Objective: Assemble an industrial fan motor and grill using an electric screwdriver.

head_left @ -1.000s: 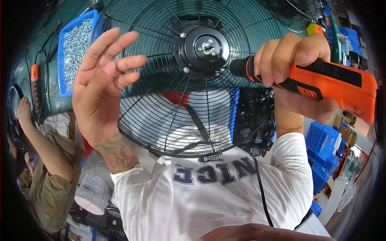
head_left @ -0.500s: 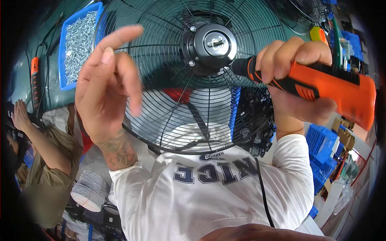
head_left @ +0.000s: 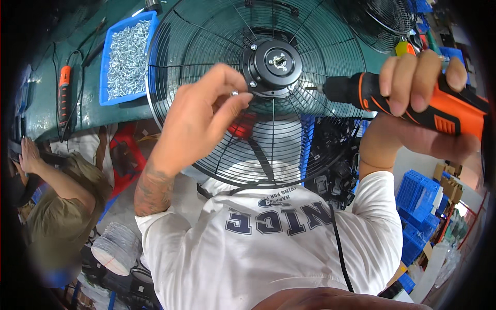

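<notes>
A round black wire fan guard [head_left: 273, 184] lies in front of me, with a black motor [head_left: 280, 63] at its middle. Several silver screws sit around the motor's flange. My left hand [head_left: 188, 124] is over the guard just left of the motor, its thumb and forefinger pinching a small screw [head_left: 234, 93]. My right hand [head_left: 413, 93] grips an orange and black cordless screwdriver [head_left: 444, 116]. The driver's thin bit [head_left: 311, 88] points left at the motor's lower edge, a short gap away from it.
On the green table [head_left: 41, 111], a blue bin [head_left: 103, 77] full of screws stands left of the guard. Farther left lies an orange and black corded tool [head_left: 64, 90]. Another wire guard [head_left: 385, 23] is at the far right. A co-worker's arm [head_left: 57, 178] shows at the left.
My left hand has moved right, from beside the bin to the motor, and a screw now shows in its fingers. The screwdriver has drawn back to the right from the motor.
</notes>
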Demonstrator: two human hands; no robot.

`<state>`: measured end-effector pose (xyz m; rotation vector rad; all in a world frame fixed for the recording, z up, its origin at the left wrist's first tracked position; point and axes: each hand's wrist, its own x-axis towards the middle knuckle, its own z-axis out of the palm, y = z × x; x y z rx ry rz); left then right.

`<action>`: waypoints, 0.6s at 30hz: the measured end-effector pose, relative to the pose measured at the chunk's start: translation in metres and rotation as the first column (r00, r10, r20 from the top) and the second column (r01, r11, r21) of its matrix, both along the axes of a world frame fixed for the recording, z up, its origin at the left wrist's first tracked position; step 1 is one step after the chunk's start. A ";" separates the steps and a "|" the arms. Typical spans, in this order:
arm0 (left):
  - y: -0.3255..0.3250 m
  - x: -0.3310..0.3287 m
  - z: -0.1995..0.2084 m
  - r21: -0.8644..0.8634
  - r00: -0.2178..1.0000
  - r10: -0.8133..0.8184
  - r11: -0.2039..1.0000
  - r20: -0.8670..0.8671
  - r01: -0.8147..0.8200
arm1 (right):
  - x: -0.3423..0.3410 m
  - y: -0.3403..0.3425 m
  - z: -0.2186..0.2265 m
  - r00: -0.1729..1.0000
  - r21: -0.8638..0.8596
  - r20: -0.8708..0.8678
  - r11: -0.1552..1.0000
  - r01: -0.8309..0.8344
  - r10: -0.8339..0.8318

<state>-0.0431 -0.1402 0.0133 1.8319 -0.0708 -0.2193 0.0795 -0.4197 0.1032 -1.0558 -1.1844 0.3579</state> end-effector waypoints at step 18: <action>0.146 0.029 -0.071 0.329 0.576 0.536 0.489 0.618 -0.808 | 0.085 -0.164 -0.078 0.293 0.242 -0.655 0.173 0.955 -0.697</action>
